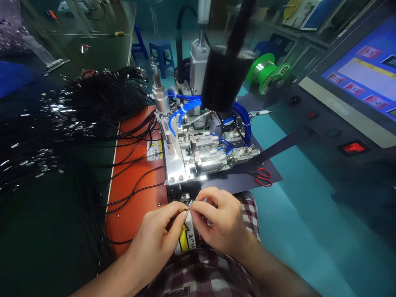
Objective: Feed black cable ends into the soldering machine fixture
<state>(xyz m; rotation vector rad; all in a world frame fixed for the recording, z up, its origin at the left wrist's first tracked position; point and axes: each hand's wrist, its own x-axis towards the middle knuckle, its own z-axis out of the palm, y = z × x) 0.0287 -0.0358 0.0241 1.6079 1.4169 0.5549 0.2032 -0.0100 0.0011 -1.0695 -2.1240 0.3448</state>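
Both hands meet in front of the machine's near end. My left hand (163,229) pinches the end of a black cable (176,214) between thumb and forefinger. My right hand (221,218) is closed at the cable's tip, its fingertips on a small pale wire end that is too small to make out clearly. Just beyond the fingers lies the metal feed end (185,197) of the machine. Below the hands a white block carries a yellow arrow label (185,239). Several black cables (134,192) run across the orange machine bed (139,165) on the left.
The silver pneumatic machine (176,163) with blue air tubes (192,105) stands ahead. Red-handled scissors (262,177) lie on the dark plate at right. A green solder spool (262,72), a black nozzle (227,76) and a touch screen (365,78) rise behind. Cable bundles (102,95) fill the left.
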